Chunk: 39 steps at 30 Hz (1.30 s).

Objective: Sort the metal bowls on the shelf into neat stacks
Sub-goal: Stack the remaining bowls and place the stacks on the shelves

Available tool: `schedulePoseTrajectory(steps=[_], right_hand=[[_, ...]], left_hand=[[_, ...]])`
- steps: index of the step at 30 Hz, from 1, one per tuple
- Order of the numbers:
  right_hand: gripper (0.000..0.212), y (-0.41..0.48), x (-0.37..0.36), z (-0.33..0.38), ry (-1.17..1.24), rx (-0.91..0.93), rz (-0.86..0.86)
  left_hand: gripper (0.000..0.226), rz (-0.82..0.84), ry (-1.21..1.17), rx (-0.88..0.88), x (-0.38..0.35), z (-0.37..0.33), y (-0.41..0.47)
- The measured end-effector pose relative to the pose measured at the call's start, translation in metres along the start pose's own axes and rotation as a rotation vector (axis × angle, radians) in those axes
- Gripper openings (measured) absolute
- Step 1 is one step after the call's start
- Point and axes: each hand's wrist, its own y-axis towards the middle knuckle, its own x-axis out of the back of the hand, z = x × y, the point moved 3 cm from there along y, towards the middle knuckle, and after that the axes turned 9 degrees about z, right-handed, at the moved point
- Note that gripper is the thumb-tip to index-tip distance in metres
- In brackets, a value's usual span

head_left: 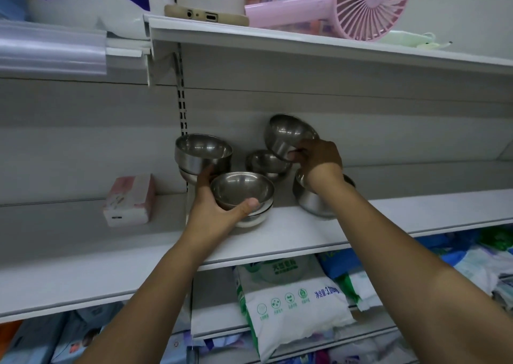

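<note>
Several metal bowls stand on the white shelf. My left hand grips the top bowl of a short stack near the shelf's front, thumb over its rim. Behind it at the left is another stack of bowls. My right hand holds a tilted bowl in the air by its base, above a single bowl at the back. Under my right wrist sits one more bowl stack, partly hidden.
A pink tissue pack lies on the shelf to the left. The shelf above carries a pink fan and a phone. White bags and packages fill the shelf below.
</note>
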Motion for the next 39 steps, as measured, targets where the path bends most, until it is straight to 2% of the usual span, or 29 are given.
schedulePoseTrajectory(steps=[3,6,9,11,16,20,23,27,30,34,37,39], right_hand=[[0.014,-0.011,0.019,-0.018,0.066,-0.059,-0.095],[0.011,-0.027,0.042,-0.039,0.155,-0.138,-0.241],[0.011,-0.035,0.057,-0.061,0.063,-0.214,-0.333],[0.015,-0.042,0.067,-0.071,-0.083,-0.243,-0.378],[0.023,-0.055,0.078,-0.088,-0.186,-0.304,-0.327],[0.013,-0.062,0.074,-0.102,-0.166,-0.326,-0.247],[0.012,-0.067,0.068,-0.110,-0.085,-0.338,-0.227],[0.013,-0.068,0.064,-0.115,-0.143,-0.271,-0.200],[0.013,-0.068,0.064,-0.120,-0.121,-0.200,-0.221],[0.026,-0.068,0.063,-0.120,-0.110,-0.084,-0.272],[0.021,-0.065,0.060,-0.100,-0.114,0.001,-0.319],[0.020,-0.057,0.052,-0.081,-0.101,0.063,-0.286]], left_hand=[[0.116,0.071,0.066,-0.015,-0.006,-0.001,-0.002],[0.114,0.095,0.134,-0.014,-0.009,-0.005,-0.002],[0.115,0.064,0.114,0.000,-0.012,-0.007,0.002],[0.113,0.049,0.103,0.007,-0.018,-0.010,0.005],[0.101,0.030,0.100,0.008,-0.028,-0.017,0.006],[0.089,0.026,0.092,-0.004,-0.027,-0.016,0.007],[0.089,0.010,0.091,0.002,-0.027,-0.015,0.006],[0.089,0.013,0.084,-0.001,-0.026,-0.009,0.008],[0.102,0.025,0.086,0.011,-0.025,-0.004,0.010],[0.107,0.018,0.093,0.010,-0.027,-0.005,0.010],[0.107,0.006,0.094,0.013,-0.028,-0.005,0.011],[0.107,-0.001,0.094,0.015,-0.028,-0.005,0.012]])
